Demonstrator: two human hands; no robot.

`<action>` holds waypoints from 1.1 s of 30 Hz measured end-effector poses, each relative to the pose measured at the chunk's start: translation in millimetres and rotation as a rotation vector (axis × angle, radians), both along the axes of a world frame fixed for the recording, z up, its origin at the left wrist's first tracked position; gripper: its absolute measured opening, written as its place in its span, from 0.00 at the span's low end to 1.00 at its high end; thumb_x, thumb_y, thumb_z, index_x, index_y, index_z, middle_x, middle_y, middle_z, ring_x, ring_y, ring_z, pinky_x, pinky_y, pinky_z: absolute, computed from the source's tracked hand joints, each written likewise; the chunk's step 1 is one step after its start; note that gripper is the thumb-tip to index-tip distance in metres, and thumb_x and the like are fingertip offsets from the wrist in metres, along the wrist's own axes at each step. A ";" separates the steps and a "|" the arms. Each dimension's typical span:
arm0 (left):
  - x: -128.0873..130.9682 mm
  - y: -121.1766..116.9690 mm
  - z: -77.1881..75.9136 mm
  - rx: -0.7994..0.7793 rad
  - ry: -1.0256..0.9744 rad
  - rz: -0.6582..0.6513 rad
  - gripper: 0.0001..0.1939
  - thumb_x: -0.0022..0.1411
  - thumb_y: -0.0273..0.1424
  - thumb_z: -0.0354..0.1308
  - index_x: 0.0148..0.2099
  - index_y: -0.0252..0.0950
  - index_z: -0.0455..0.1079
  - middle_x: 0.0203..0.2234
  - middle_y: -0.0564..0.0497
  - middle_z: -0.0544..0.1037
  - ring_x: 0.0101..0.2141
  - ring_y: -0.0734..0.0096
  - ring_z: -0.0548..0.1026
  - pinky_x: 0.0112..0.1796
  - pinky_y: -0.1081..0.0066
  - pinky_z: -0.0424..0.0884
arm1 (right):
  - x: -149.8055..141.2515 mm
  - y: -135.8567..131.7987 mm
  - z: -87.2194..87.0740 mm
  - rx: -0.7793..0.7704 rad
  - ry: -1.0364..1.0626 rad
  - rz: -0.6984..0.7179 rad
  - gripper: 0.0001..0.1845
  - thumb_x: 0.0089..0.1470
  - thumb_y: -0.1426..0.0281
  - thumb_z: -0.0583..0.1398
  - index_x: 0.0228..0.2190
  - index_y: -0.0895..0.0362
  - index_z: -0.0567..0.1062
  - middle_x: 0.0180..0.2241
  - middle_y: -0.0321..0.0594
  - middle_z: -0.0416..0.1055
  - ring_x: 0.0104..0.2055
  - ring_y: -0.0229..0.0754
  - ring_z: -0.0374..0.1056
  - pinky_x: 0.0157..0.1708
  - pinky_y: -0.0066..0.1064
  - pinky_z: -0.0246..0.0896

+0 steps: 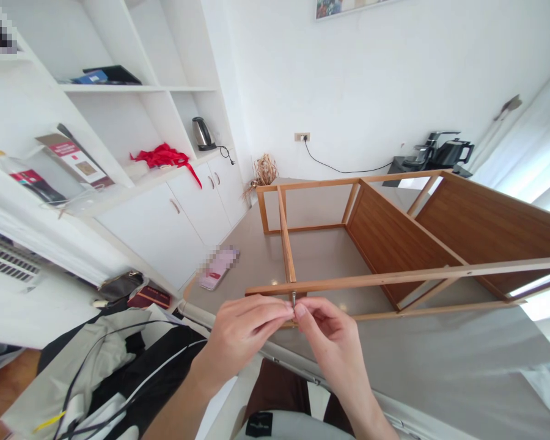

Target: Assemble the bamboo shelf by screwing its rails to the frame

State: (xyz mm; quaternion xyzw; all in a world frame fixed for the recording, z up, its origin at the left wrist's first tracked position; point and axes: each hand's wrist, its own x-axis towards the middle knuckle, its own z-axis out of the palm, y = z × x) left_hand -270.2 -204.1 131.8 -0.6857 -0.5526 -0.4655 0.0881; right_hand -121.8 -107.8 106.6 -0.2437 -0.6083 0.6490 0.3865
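A small metal screw [294, 299] stands upright between my fingertips, close under the near rail of a wooden shelf frame [371, 280]. My right hand [332, 330] is closed, with thumb and index finger pinching the screw. From the other side, the pressed-together fingertips of my left hand [242, 330] meet the same screw. Brown solid panels [403, 253] fill part of the frame, which lies on its side on a grey-topped table [421, 354]. Fingertips hide the screw's lower part.
A pink pouch-like item [217, 269] lies at the table's left edge. Clothes [105, 354] and cables are heaped at lower left. White cabinets [160, 226] line the left wall, with an electric kettle [203, 133] and red ribbon [162, 157]. A coffee maker [440, 153] stands back right.
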 end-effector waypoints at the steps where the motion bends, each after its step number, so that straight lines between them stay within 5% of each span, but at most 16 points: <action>1: -0.3 0.1 -0.2 0.001 0.000 0.000 0.11 0.64 0.19 0.66 0.46 0.37 0.77 0.38 0.52 0.85 0.38 0.73 0.84 0.42 0.77 0.80 | -0.1 -0.1 -0.4 -0.004 0.002 0.001 0.13 0.59 0.58 0.66 0.34 0.55 0.82 0.29 0.38 0.78 0.32 0.40 0.74 0.35 0.28 0.71; 33: 3.2 1.8 3.1 -0.024 -0.077 0.052 0.09 0.63 0.21 0.67 0.45 0.37 0.78 0.36 0.51 0.85 0.35 0.74 0.83 0.38 0.79 0.81 | 0.9 -5.7 -3.8 0.081 -0.029 -0.062 0.10 0.63 0.60 0.64 0.36 0.54 0.80 0.31 0.37 0.78 0.32 0.38 0.73 0.34 0.27 0.70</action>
